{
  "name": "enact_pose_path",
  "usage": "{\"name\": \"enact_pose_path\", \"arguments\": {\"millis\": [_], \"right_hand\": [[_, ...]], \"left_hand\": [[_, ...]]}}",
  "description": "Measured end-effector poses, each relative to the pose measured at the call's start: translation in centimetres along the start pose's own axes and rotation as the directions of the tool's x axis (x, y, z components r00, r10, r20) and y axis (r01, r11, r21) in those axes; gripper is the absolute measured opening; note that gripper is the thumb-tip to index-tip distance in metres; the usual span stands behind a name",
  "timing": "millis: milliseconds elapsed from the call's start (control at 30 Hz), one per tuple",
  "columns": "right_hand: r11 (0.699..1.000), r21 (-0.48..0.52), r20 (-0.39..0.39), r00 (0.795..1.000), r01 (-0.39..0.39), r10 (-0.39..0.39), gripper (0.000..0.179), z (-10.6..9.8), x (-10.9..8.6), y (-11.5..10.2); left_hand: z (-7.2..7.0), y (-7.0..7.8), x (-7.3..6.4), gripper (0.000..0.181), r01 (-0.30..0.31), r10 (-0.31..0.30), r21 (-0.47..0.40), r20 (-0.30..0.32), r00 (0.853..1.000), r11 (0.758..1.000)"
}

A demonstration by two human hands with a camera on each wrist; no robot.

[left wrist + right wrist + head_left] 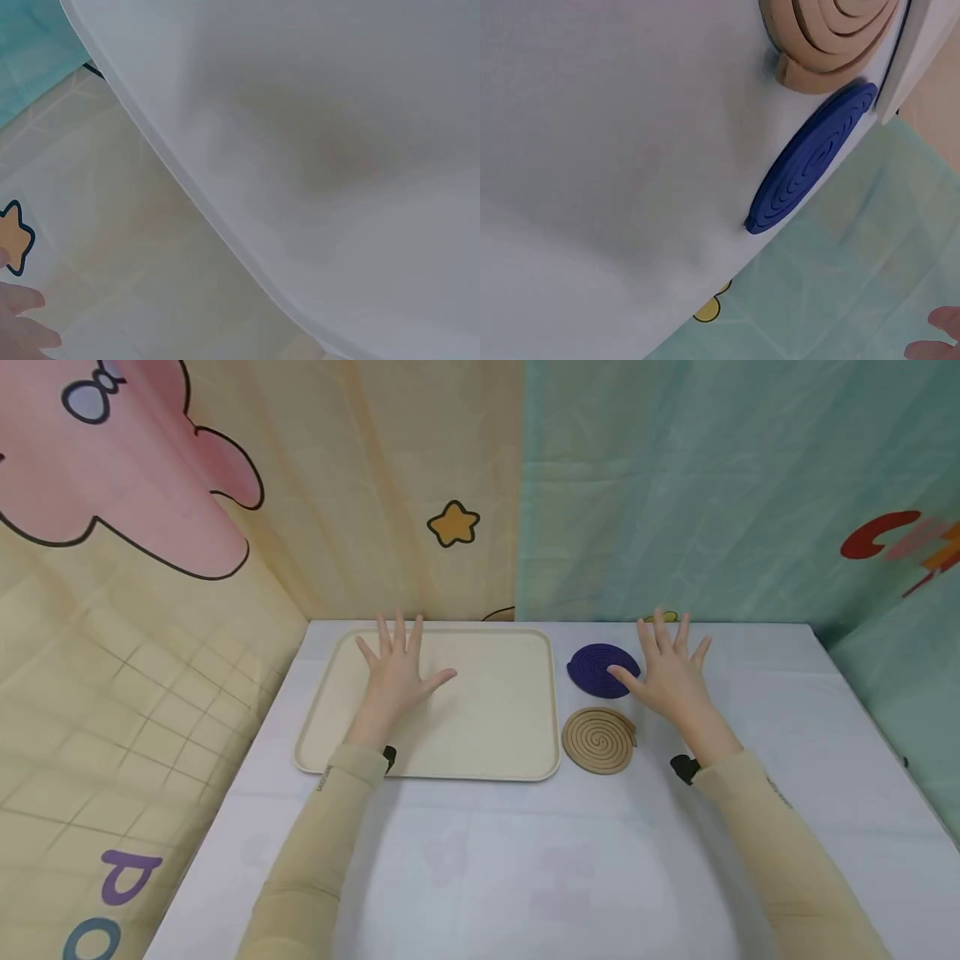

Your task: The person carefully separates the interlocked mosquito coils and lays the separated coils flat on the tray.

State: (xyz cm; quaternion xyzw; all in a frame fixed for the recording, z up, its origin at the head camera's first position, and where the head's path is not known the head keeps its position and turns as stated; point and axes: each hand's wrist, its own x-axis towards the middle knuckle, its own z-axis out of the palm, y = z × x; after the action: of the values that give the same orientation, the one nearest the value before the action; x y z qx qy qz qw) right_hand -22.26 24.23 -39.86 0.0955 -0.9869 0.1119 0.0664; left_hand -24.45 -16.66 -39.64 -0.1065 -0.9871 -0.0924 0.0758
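With fingers spread and straight, my left hand hovers over the left part of a cream tray; nothing is held in it. My right hand, also spread and holding nothing, is just right of a dark blue-purple flat spiral coil. In the head view its thumb overlaps that coil; whether it touches I cannot tell. Nearer me lies a tan flat spiral coil, its loose end on the right. The right wrist view shows both coils, the blue one beside the tan one. Fingertips edge into the left wrist view.
A white-covered table bears the tray and coils. Behind it hang a beige curtain and a teal curtain. More printed cloth borders the left side. The tray's right rim stands close beside both coils.
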Motion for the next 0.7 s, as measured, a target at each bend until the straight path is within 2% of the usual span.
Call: {"name": "enact_pose_path", "arguments": {"millis": [333,700], "right_hand": [[0.996,-0.032,-0.007,0.996,0.083,-0.083,0.091,0.8,-1.5,-0.9],[0.985,0.009,0.011,0.985,0.175,-0.175,0.092,2.0,-3.5,-1.2]], "left_hand": [[-0.2,1.0,-1.3,0.107,-0.056,0.058,-0.035,0.034,0.998,0.998],[0.6,0.9,-3.2,0.105,-0.104,0.105,-0.023,0.049,0.993,0.994]]}}
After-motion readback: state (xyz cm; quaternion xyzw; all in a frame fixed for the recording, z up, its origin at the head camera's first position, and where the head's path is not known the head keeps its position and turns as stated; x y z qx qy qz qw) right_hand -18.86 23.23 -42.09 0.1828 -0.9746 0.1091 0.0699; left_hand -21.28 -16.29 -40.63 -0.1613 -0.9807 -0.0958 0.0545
